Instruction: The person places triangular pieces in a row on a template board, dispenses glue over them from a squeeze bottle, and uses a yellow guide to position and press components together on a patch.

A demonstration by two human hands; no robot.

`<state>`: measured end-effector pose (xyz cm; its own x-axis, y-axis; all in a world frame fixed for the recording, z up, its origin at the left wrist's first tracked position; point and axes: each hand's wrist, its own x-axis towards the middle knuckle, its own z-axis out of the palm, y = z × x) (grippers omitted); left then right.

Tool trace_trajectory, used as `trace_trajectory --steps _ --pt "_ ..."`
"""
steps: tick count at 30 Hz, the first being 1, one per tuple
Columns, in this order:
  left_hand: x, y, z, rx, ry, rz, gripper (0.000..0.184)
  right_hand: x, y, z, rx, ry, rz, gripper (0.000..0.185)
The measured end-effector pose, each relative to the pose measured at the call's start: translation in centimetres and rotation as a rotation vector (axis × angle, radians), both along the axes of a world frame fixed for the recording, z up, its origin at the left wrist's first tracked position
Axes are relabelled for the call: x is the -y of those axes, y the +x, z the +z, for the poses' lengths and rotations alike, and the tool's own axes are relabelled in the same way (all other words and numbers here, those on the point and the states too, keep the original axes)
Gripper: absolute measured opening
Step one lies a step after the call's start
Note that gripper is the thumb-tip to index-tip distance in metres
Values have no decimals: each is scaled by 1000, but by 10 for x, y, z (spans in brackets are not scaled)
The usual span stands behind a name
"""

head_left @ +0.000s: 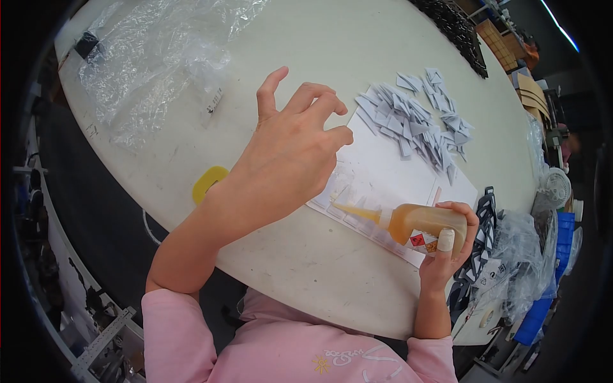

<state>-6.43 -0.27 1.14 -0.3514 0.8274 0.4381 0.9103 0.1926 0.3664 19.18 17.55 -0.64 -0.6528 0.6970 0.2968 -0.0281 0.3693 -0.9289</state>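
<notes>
My right hand (450,246) is wrapped around a squeeze bottle (424,223) of amber liquid. The bottle lies tilted on its side, its long yellowish nozzle (357,211) pointing left. Hazard symbols show on its label, and a white wrap covers one of my fingertips. Raised over the table, my left hand (294,143) has its fingers bent and apart, back towards me, with nothing visible in them. Beneath and right of it lies a white sheet (383,167). A pile of small grey-white angular pieces (405,121) covers the sheet's far part, with more pieces beyond it.
Crumpled clear plastic (159,70) spreads over the table's far left. A yellow rounded object (207,183) sits beside my left forearm. Black parts (453,32) are heaped at the far edge. Dark pieces (486,223), plastic bags (520,249) and a blue bin (543,306) are at right.
</notes>
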Motion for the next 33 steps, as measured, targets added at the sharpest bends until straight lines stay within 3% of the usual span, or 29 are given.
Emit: trace_trajectory --steps 10,13,16,20,24,29,33 --pt "1 0 1 -8 -20 -12 23 -1 -3 5 12 -129 75 51" --pt "6 -3 2 5 -63 -42 22 -28 1 10 -261 -876 168 50" --pt "15 -10 7 23 -143 -85 24 -37 2 23 -479 -1088 104 51" --pt "32 -21 6 157 -278 -199 29 -19 -9 29 -245 -448 -112 52" --pt "37 -24 -3 255 -316 -284 31 -10 -15 9 -137 -86 -1 50" --pt "37 -25 -4 310 -289 -369 32 -13 -15 -14 -92 -172 0 50" --pt "37 -25 -6 291 -281 -379 37 -15 -14 -18 -72 -90 7 50"
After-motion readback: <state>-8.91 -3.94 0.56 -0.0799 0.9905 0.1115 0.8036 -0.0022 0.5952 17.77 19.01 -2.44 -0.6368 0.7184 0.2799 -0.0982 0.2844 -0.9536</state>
